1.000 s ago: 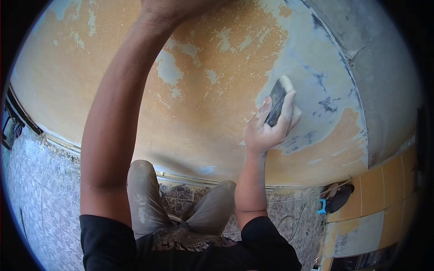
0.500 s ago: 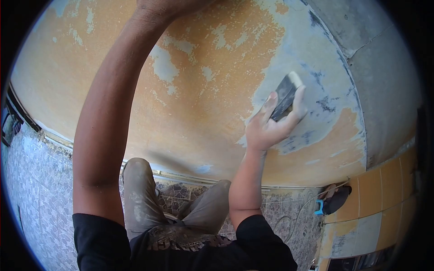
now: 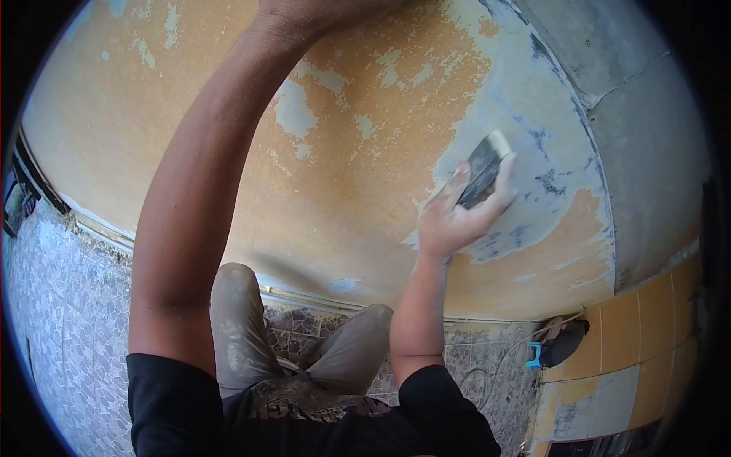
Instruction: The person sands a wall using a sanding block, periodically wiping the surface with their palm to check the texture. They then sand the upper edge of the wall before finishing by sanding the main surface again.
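My right hand (image 3: 461,221), dusted pale, is wrapped round a sanding block (image 3: 484,166) with a dark grey face and a cream-coloured end. Thumb on one side and fingers on the other, it holds the block tilted over a pale bare patch of the wall (image 3: 533,183). The wall's orange-yellow paint (image 3: 358,183) is worn through in many spots around the block. My left arm reaches up across the wall, and my left hand (image 3: 335,11) is at the top edge of the view with its fingers out of sight.
A grey panel (image 3: 647,137) adjoins the wall at the right. Below lies a stone-patterned floor (image 3: 72,327), with my knees (image 3: 236,305) near the wall's foot. At lower right are a hose (image 3: 495,373), a blue stool-like thing (image 3: 534,354) and orange tiles (image 3: 618,331).
The view has shifted slightly, so the wall and my left arm sit further right. My right hand keeps its grip on the sanding block, which has moved only a little.
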